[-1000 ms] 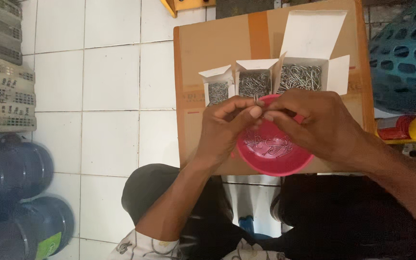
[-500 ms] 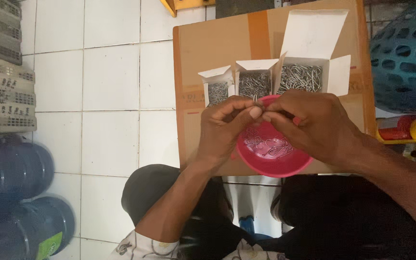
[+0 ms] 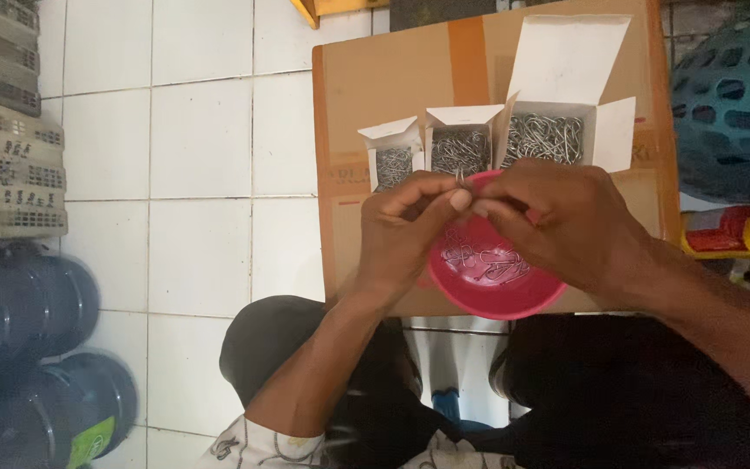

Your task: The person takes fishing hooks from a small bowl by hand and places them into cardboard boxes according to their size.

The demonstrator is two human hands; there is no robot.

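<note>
Both hands, left hand (image 3: pixel 401 230) and right hand (image 3: pixel 557 221), are pinching one small bent metal wire clip (image 3: pixel 461 180) above the round pink plastic bowl (image 3: pixel 496 295); a loose grip could be letting it drop.

One camera, worn on the person's head, looks almost straight down from close above at a cardboard box (image 3: pixel 410 78) serving as the surface, with the white tiled floor (image 3: pixel 201 156) to its left and the person's knees at the bottom edge.

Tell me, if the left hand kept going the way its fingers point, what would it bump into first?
The left hand points rightward, so it would meet the right hand first; their fingertips already pinch a small metal clip together above the pink bowl.
</note>
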